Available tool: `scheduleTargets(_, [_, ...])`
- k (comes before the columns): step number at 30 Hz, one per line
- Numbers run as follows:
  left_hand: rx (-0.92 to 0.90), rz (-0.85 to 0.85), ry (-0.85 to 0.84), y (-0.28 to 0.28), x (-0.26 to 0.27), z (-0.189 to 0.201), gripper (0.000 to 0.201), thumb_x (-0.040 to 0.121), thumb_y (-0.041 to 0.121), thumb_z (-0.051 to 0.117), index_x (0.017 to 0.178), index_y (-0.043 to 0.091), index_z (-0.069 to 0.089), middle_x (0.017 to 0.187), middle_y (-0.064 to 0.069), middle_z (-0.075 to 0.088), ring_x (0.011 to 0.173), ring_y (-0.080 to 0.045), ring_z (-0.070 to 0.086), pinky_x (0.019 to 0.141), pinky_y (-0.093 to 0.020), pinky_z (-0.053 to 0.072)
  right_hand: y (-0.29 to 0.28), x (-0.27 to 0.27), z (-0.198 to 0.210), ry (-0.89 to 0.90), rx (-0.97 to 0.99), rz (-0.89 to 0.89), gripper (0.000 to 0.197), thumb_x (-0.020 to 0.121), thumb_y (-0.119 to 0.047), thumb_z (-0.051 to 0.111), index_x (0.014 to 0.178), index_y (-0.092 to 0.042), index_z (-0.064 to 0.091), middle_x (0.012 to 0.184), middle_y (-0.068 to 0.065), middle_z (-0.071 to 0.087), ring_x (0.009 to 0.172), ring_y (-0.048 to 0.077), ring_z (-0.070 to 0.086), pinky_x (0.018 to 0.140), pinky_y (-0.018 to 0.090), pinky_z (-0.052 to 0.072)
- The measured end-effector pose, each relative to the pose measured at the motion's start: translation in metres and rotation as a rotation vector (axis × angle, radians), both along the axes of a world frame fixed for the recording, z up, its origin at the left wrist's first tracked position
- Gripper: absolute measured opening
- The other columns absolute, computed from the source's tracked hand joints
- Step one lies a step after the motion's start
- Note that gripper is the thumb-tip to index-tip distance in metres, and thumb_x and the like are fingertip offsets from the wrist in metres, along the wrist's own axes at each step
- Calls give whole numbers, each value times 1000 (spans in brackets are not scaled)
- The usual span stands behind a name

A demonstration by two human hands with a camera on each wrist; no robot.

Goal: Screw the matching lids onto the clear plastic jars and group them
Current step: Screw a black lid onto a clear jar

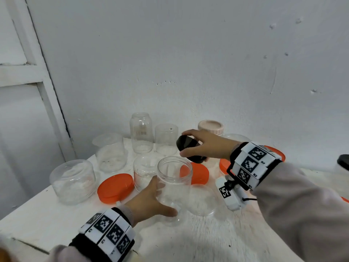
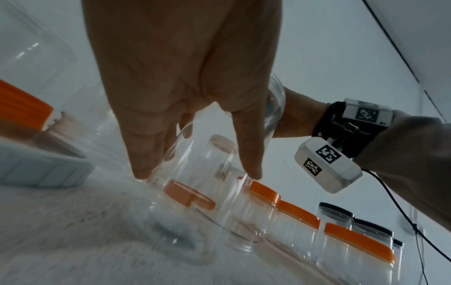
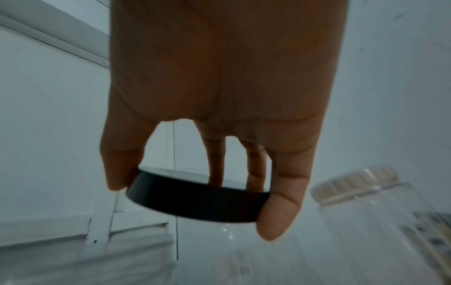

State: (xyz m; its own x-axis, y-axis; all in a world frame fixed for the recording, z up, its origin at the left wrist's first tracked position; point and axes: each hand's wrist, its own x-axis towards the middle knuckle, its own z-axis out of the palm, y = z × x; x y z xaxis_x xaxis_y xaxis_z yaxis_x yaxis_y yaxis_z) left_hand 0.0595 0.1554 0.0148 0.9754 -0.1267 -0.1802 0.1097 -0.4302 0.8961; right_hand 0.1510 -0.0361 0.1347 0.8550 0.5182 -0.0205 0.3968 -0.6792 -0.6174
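A clear open jar [image 1: 174, 188] stands upright near the table's front middle. My left hand [image 1: 151, 201] wraps round its lower side; in the left wrist view the fingers [image 2: 144, 160] curl on the jar [image 2: 207, 173]. My right hand [image 1: 205, 144] holds a black lid [image 1: 188, 146] tilted, just above and behind the jar's mouth, not touching it. In the right wrist view the thumb and fingertips [image 3: 280, 216] pinch the black lid [image 3: 195, 198] by its rim.
Several open clear jars [image 1: 111, 152] stand behind and to the left, with loose orange lids [image 1: 115, 187] between them. A pink-lidded jar [image 1: 210, 126] stands at the back. Capped orange and black jars [image 2: 341, 231] are grouped on the right. A wall is close behind.
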Motion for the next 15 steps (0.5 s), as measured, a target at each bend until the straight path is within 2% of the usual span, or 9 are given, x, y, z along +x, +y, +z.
scheduleTargets(3, [-101,28,-94,-1,-2,4,104,62,30,89,141,39,21,142,13,39,134,-8,33,103,-23,30,9,-15,11,-52,-161,102,74,77,-52,70,141,-40,36,128,-5,41,111,15,51,84,26,50])
scheduleTargets(6, [-167,77,-208,-4,-5,9,101,58,41,87,141,39,29,139,20,43,130,-1,38,102,-22,32,20,-27,19,-66,-278,199,76,75,-55,71,141,-44,35,125,-13,38,117,12,43,97,30,43])
scheduleTargets(8, [-203,106,-252,-6,-7,10,96,57,40,85,138,37,34,135,22,48,126,4,42,99,-17,33,26,-33,21,-67,-355,239,75,75,-53,71,140,-46,36,128,-12,38,120,13,42,101,34,42])
scheduleTargets(11, [-216,129,-266,-7,-10,9,83,64,31,87,132,35,39,127,23,53,118,9,47,89,-12,37,33,-39,23,-67,-458,278,73,76,-50,72,140,-47,36,133,-11,37,126,15,39,104,38,40])
scheduleTargets(13, [-196,135,-271,-7,-11,10,77,67,29,86,129,35,40,124,22,55,114,10,49,90,-12,39,37,-42,24,-67,-503,288,74,76,-49,72,140,-48,34,134,-11,36,127,17,38,105,40,40])
scheduleTargets(15, [-182,142,-277,-7,-11,11,78,66,30,86,129,34,41,124,21,55,116,5,49,92,-14,38,40,-43,24,-73,-530,292,76,76,-47,73,140,-48,33,134,-11,35,127,18,38,104,41,41])
